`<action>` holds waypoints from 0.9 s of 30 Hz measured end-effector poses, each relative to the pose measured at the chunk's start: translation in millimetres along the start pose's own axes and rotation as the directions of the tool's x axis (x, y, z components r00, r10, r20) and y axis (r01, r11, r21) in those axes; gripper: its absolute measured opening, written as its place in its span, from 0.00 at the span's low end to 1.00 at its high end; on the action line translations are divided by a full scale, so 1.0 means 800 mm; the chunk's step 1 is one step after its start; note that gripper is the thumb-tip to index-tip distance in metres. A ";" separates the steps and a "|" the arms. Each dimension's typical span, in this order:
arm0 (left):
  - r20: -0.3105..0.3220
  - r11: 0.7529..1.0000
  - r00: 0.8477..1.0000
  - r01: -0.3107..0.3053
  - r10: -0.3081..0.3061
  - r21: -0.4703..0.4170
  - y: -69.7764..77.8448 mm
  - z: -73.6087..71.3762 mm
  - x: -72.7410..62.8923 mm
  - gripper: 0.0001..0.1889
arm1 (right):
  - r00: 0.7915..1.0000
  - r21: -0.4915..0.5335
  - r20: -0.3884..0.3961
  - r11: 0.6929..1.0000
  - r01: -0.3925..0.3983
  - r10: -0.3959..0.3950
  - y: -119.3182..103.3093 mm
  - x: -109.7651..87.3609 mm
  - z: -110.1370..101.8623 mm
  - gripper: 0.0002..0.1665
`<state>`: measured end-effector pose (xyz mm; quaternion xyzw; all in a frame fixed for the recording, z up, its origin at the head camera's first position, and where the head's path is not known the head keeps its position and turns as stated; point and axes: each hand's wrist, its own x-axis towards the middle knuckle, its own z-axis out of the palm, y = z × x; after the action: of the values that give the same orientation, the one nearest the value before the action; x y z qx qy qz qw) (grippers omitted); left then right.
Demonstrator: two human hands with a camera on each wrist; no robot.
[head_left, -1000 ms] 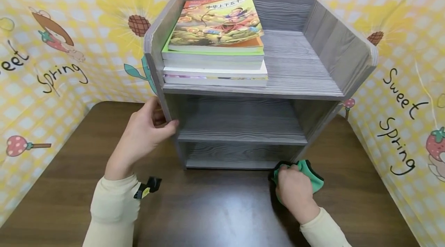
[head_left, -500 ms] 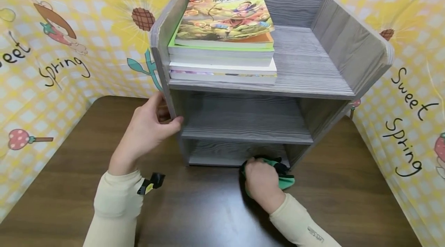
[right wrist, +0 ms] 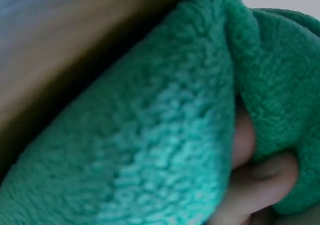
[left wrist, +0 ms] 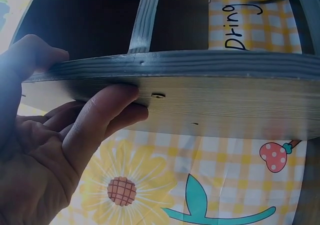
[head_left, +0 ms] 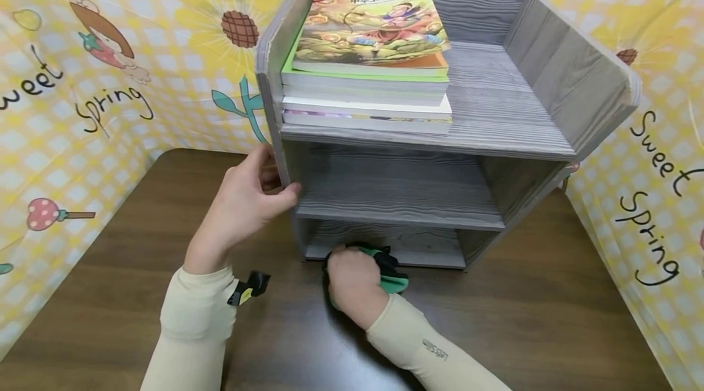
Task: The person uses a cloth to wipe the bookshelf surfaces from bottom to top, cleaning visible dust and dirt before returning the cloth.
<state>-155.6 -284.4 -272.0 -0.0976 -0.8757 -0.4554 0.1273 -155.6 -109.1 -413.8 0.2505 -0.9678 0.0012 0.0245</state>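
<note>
A grey wood-grain shelf unit (head_left: 385, 220) stands on the brown table. My left hand (head_left: 242, 208) grips its left side panel (left wrist: 225, 102), thumb on the front edge and fingers against the outer face. My right hand (head_left: 354, 278) holds a bunched green cloth (head_left: 393, 283) with black edging at the front of the bottom shelf (head_left: 429, 250), left of its middle. In the right wrist view the fluffy cloth (right wrist: 150, 135) fills most of the picture, with fingertips (right wrist: 272, 177) curled into its folds.
Several books (head_left: 368, 73) lie stacked on the left of the unit's top shelf (head_left: 495, 91). Yellow checked fabric (head_left: 181, 30) with printed flowers hangs behind and at both sides. The table (head_left: 126, 269) extends around the unit.
My right hand has slid the cloth leftward along the bottom shelf's front, from the right corner to left of the middle. My left hand keeps its grip; the head view has shifted slightly.
</note>
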 end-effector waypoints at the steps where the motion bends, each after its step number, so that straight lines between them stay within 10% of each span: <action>1: 0.002 1.000 1.000 0.001 -0.001 -0.003 0.000 0.001 0.000 0.23 | 1.000 0.005 0.000 1.000 0.001 -0.001 -0.007 0.003 -0.001 0.16; 14: 0.015 1.000 1.000 0.005 -0.005 0.007 0.007 0.008 0.008 0.22 | 1.000 0.043 0.025 0.999 0.008 -0.009 -0.028 0.023 -0.010 0.15; 20: 0.021 1.000 1.000 0.009 -0.010 0.015 0.006 0.008 0.008 0.23 | 0.996 0.081 0.089 0.997 -0.006 -0.001 0.023 0.010 -0.012 0.23; 27: 0.006 0.999 1.000 0.020 -0.021 0.048 0.005 0.004 0.005 0.22 | 0.993 0.133 -0.012 0.984 -0.117 0.119 0.126 -0.034 -0.004 0.26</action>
<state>-158.5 -279.0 -269.4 -0.0869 -0.8876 -0.4354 0.1223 -180.4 -7.4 -411.1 0.1938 -0.9784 0.0693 0.0173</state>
